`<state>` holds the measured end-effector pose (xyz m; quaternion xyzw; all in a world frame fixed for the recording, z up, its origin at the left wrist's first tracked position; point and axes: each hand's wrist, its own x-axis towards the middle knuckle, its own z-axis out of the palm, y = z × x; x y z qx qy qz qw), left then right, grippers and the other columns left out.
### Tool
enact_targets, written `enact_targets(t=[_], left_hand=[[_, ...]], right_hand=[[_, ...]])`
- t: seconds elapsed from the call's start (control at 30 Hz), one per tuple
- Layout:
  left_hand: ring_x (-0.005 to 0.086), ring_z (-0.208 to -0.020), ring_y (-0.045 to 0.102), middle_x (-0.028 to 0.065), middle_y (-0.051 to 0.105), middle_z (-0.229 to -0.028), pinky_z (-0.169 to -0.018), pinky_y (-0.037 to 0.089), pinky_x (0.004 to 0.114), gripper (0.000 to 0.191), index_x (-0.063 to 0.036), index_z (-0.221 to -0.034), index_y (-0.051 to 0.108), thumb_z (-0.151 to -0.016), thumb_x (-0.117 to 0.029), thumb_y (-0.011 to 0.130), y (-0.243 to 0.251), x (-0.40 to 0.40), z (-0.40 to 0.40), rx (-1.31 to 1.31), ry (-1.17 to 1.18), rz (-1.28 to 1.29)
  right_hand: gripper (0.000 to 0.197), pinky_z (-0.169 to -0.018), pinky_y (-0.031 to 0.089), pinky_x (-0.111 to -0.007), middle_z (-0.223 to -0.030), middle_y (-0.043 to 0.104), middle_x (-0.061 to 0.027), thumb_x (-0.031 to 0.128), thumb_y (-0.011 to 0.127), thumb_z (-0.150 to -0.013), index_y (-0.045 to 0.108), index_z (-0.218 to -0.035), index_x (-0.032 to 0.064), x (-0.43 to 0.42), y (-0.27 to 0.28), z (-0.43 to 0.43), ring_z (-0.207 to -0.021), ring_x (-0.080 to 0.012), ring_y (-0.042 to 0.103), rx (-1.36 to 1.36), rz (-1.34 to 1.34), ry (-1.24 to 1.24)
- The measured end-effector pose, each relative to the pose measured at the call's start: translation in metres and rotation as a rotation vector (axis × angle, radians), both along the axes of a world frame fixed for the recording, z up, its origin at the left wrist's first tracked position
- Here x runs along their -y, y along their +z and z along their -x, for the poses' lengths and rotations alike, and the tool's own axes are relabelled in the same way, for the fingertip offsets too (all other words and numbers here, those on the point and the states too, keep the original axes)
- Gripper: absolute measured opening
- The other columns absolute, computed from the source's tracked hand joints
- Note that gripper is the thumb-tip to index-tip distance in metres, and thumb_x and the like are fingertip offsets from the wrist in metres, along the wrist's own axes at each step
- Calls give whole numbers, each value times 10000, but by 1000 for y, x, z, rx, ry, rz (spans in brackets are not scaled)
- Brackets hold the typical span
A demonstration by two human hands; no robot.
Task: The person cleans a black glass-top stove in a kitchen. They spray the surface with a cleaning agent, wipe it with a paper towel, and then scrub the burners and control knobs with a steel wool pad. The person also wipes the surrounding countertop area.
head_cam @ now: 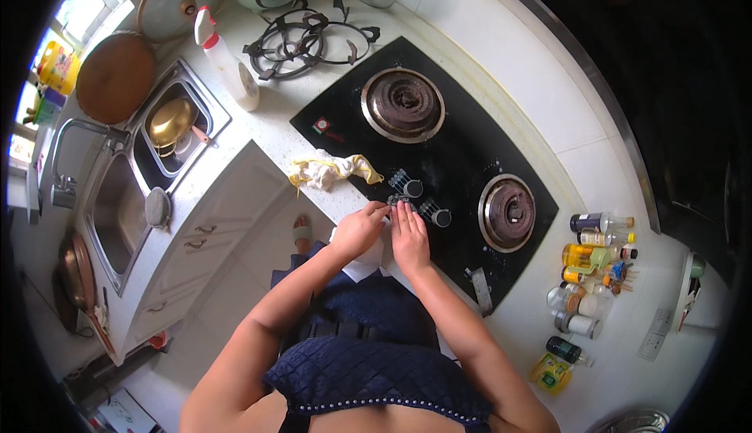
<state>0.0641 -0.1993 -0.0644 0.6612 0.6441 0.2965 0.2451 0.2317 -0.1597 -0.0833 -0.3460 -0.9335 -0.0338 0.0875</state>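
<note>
My left hand point(359, 231) and my right hand point(410, 238) are close together over the front edge of a black glass gas hob point(452, 151). At their fingertips is a small grey clump that looks like a steel wool scourer point(401, 199). The left fingertips pinch at its near side. My right fingers lie straight and side by side against it, and whether they grip it is hidden. Just beyond are two round control knobs point(413, 188) point(440, 217). A crumpled white cloth with yellow edging point(335, 169) lies to the left, partly on the hob.
Two uncovered burners point(403, 104) point(515, 212) show dark, stained centres. Pan supports point(299, 42) and a spray bottle point(232, 71) occupy the left counter. A sink point(120, 215) holds a gold-coloured pan point(173, 122). Several bottles point(587, 256) line the right. A scraper-like tool point(482, 292) rests on the hob's corner.
</note>
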Motion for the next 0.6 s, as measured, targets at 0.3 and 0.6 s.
enact_targets(t=[0.3, 0.6], left_hand=[[302, -909, 668, 70, 629, -1159, -756, 559, 398, 324, -86, -1170, 634, -847, -113, 628, 5, 2, 25, -12, 111, -33], [299, -907, 668, 65, 641, -1126, -761, 556, 401, 343, -111, -1164, 655, -824, -68, 639, 11, -7, 28, 46, 127, -48]], right_hand=[[488, -1072, 387, -422, -1396, 461, -310, 39, 448, -914, 393, -1369, -130, -4, -2, 25, -1281, -392, 503, 87, 26, -81], [506, -1117, 334, -420, -1401, 443, -324, 100, 417, -937, 396, -1398, -108, -38, 0, 67, -1296, -383, 472, 158, 55, -162]])
